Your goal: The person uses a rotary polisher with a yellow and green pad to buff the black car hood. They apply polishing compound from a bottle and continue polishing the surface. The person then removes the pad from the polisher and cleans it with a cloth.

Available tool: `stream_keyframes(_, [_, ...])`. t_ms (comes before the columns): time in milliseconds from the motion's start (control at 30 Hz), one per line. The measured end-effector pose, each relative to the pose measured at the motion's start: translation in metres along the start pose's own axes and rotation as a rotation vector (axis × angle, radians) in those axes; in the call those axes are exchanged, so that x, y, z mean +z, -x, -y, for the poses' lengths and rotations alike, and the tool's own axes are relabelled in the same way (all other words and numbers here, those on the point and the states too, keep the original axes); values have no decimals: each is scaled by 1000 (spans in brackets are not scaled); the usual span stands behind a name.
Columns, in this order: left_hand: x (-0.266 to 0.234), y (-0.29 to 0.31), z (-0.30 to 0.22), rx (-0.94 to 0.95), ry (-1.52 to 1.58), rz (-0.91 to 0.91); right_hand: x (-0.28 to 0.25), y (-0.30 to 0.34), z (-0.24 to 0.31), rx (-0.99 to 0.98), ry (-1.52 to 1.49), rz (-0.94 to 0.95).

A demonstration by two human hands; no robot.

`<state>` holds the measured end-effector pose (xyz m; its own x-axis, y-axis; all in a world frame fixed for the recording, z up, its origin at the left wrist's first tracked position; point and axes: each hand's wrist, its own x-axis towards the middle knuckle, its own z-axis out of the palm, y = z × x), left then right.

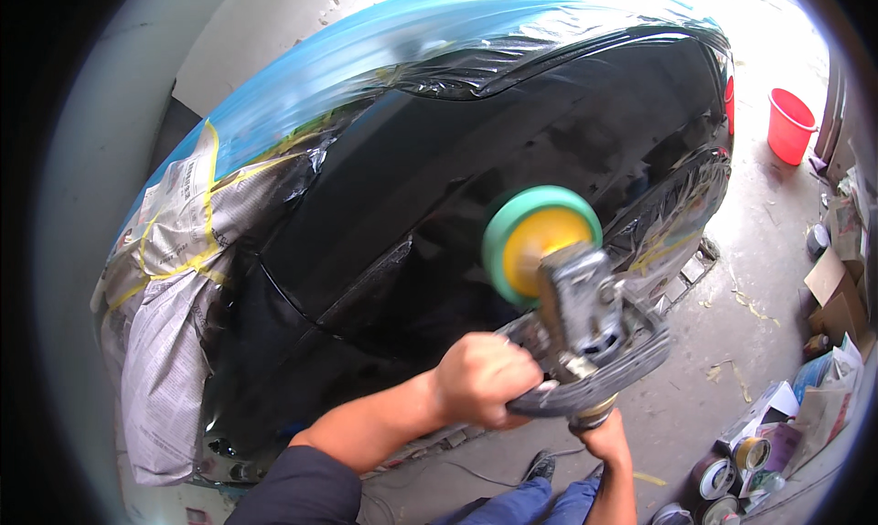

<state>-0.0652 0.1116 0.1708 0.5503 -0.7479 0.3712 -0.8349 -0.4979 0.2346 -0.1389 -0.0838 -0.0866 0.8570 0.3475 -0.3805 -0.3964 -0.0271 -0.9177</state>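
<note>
A power polisher (585, 296) with a green-rimmed, yellow-centred round pad (541, 241) is in both hands. My left hand (487, 379) is closed round the left end of its black loop handle (594, 379). Below that handle, my right hand (605, 435) is wrapped round the rear of the tool's body. The pad stands in front of the glossy black side of a car (384, 205); I cannot tell whether it touches the panel. Blue plastic sheeting (311, 77) covers the car's upper part, and taped newspaper (174, 342) covers one end.
Clear film (677, 223) wraps the wheel area at the right. A red bucket (791, 127) stands on the floor at the far right. Paint cans (713, 476), cardboard (834, 296) and other clutter line the right wall. A cable (476, 475) runs along the floor near my feet.
</note>
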Motion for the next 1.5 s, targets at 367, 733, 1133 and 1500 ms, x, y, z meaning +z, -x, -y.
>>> stream_keyframes(367, [-15, 11, 0, -19, -10, -87, 9, -12, 17, -154, -15, -28])
stream_keyframes(733, [-15, 130, -29, -38, 7, -71, 57, -11, -24, -205, 236, 101])
stream_keyframes(1133, [-23, 230, -48, -70, 26, -52, 128, 6, -51, -200, 300, 188])
stream_keyframes(1500, [-16, 214, -59, -147, 16, -62, 151, 12, -110, -253, 234, 168])
